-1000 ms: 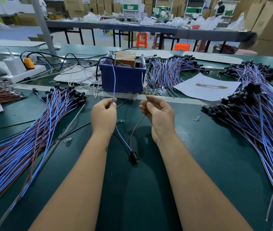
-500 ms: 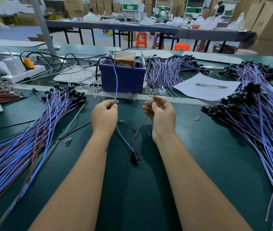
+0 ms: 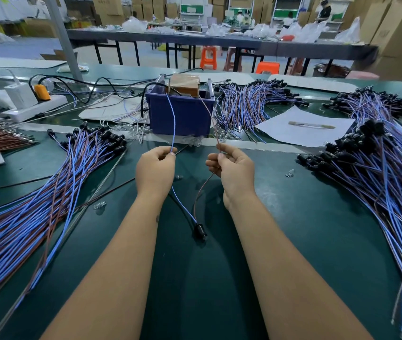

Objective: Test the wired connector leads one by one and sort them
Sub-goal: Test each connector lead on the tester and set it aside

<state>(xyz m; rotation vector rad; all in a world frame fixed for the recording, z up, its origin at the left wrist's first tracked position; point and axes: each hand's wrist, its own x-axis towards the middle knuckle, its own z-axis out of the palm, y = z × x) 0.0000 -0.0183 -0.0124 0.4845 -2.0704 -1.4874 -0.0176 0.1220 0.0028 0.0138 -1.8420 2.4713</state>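
A blue wire (image 3: 173, 119) is pinched by the left hand (image 3: 155, 171) and a brown wire (image 3: 211, 116) by the right hand (image 3: 234, 174), both run up to the blue bin (image 3: 181, 114). The shared black connector (image 3: 200, 231) is lying on the green table (image 3: 305, 229) between the forearms. Lead piles are spread left (image 3: 35, 192) and right (image 3: 379, 180).

I have one wide-angle view only, worn on the head, looking forward and down across the green bench (image 3: 293, 241). Both forearms enter from the near edge, close to the lens; the far workshop fills the top.
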